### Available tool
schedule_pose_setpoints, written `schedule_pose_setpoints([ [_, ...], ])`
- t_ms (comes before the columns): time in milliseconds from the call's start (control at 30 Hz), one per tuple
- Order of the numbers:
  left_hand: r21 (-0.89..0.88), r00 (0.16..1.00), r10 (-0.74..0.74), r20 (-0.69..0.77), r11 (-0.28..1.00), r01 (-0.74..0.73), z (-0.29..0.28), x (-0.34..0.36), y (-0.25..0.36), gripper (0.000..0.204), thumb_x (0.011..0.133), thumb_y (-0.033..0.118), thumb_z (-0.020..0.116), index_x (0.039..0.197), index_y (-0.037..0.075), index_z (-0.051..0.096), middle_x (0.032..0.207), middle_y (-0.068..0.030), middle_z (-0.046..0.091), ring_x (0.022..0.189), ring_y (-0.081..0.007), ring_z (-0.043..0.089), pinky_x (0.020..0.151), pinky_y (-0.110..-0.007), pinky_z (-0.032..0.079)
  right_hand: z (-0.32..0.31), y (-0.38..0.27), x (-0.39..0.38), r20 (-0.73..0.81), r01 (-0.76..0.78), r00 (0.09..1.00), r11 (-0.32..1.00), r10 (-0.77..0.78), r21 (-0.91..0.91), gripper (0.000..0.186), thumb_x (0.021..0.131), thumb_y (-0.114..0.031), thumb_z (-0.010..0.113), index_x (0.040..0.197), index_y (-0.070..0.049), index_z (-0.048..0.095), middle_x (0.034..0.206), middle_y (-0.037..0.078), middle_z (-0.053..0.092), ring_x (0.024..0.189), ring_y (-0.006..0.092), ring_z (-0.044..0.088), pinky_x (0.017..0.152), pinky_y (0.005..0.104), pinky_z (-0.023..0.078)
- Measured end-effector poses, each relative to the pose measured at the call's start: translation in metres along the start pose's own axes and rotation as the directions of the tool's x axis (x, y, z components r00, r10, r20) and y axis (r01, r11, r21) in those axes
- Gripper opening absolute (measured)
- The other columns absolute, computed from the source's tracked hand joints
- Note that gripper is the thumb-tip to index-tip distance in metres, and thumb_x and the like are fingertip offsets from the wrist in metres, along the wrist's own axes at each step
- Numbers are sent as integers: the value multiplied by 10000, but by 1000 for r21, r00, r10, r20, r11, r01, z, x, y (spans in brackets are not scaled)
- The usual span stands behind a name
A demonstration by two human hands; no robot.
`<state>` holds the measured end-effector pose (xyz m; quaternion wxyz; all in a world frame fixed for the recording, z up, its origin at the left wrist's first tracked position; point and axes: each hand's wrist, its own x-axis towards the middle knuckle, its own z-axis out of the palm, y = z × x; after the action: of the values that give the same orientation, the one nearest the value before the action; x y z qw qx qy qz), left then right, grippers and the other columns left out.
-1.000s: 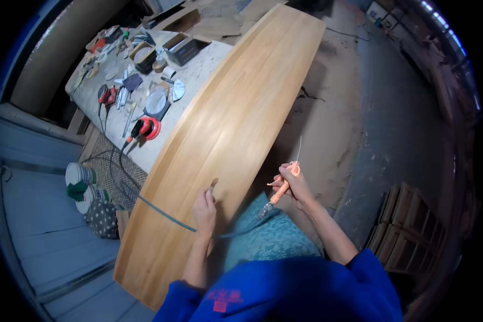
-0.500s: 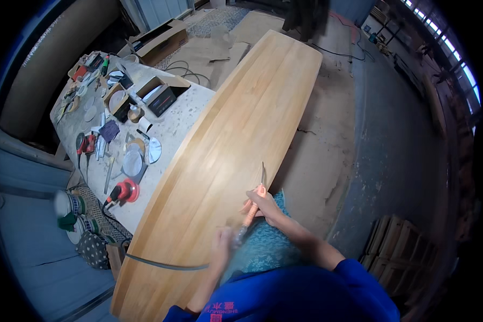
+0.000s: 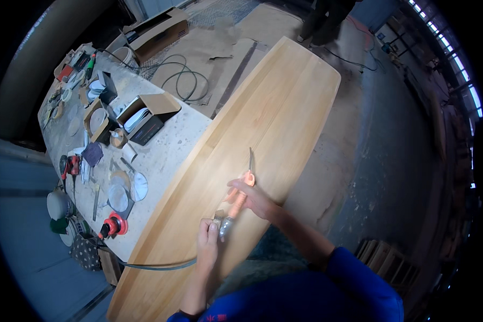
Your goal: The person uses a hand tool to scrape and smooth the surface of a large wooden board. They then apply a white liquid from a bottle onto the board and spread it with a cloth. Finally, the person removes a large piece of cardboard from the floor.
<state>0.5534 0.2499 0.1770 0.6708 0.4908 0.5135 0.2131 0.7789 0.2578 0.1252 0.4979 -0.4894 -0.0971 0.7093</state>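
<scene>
My right hand (image 3: 260,203) is wrapped round the orange handle of what looks like an air blow gun (image 3: 236,207). Its thin metal nozzle points away from me, over a long pale wooden board (image 3: 263,118). A silvery fitting forms the gun's near end. Just left of that fitting, my left hand (image 3: 207,236) pinches a small grey-brown piece (image 3: 218,215), too small to make out. Across the near part of the board runs a dark hose (image 3: 158,266), which passes behind my left forearm; where it ends is hidden.
Left of the board stands a speckled worktable (image 3: 185,126) with a red sander (image 3: 112,225), open boxes of discs (image 3: 147,129) and scattered tools. Coiled cable (image 3: 190,88) lies on the floor beyond. A person's legs (image 3: 322,24) show past the far end. Slatted wood (image 3: 386,263) sits at right.
Both hands, with the blow gun, have moved left and farther over the board. My left hand was blurred and now shows clearly beside the gun's fitting. The whole view has shifted.
</scene>
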Motion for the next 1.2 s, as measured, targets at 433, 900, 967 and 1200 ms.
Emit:
schedule_pose_setpoints([
  [433, 318, 995, -44, 85, 948, 15, 150, 141, 113, 198, 1066, 194, 439, 994, 29, 522, 745, -55, 543, 647, -139, 520, 613, -317, 449, -130, -128, 39, -351, 139, 928, 990, -124, 19, 483, 942, -573, 602, 907, -91, 585, 798, 13, 601, 620, 102, 540, 543, 254, 432],
  [900, 116, 986, -23, 168, 993, 4, 282, 282, 175, 244, 1088, 275, 447, 949, 78, 484, 685, -10, 526, 557, -63, 494, 477, -210, 388, -237, -295, 88, -498, 148, 860, 988, -111, 36, 543, 905, -620, 629, 954, -81, 585, 799, 24, 580, 687, 113, 578, 564, 282, 462],
  [967, 33, 992, 15, 124, 999, -19, 294, 292, 189, 249, 1086, 286, 454, 950, 80, 483, 691, -14, 529, 549, -68, 496, 472, -211, 385, -234, -315, 114, -524, 206, 832, 978, -185, -19, 568, 885, -636, 632, 940, -73, 590, 782, 38, 595, 633, 111, 577, 493, 257, 442],
  [1200, 72, 994, 59, -96, 996, -52, 247, 280, 198, 267, 1100, 281, 396, 958, 69, 476, 712, -48, 570, 552, -78, 511, 487, -228, 397, -174, -332, 165, -243, 201, 946, 976, -217, -87, 588, 903, -617, 628, 984, -35, 599, 801, 62, 612, 653, 151, 623, 589, 283, 513],
])
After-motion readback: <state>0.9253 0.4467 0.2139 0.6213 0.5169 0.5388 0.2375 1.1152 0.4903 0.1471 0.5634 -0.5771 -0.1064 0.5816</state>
